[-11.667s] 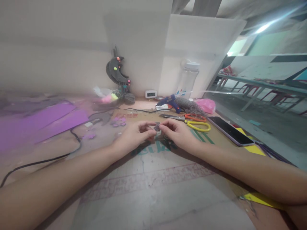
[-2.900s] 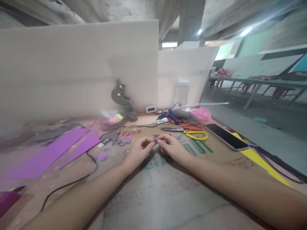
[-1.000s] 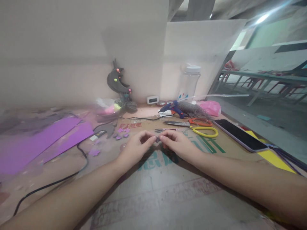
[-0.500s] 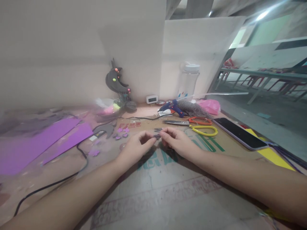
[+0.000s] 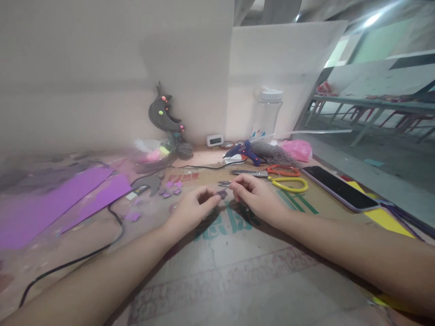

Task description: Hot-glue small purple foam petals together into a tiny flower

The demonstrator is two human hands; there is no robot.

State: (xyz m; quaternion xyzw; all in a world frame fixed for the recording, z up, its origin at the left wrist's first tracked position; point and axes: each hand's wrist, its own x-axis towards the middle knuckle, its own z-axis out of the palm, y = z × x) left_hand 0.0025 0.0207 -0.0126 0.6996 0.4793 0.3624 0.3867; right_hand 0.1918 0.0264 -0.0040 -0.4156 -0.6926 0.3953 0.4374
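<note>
My left hand (image 5: 195, 206) pinches a small dark purple piece (image 5: 222, 194) between thumb and index finger, above the cardboard. Its exact shape is too small to make out. Just to the right, my right hand (image 5: 253, 194) has its thumb and fingertips pressed together, a short gap from the piece. Whatever those fingertips hold, if anything, is hidden. Behind my hands lie the tips of a small metal tool (image 5: 224, 184) and scissors (image 5: 288, 184) with yellow and orange handles. Small purple cut-out shapes (image 5: 176, 184) rest to the left of my left hand.
Purple sheets (image 5: 91, 199) and a black cord (image 5: 68, 262) lie at the left. Toward the back are a blue glue gun (image 5: 243, 151), grey yarn (image 5: 272, 154), a clear bottle (image 5: 267, 115), a small white clock (image 5: 215, 140) and a dark crescent-shaped ornament (image 5: 161, 113). A phone (image 5: 340, 188) lies right.
My right hand has drawn back slightly to the right and up, away from the purple piece. My left hand stays nearly where it was, still pinching the piece.
</note>
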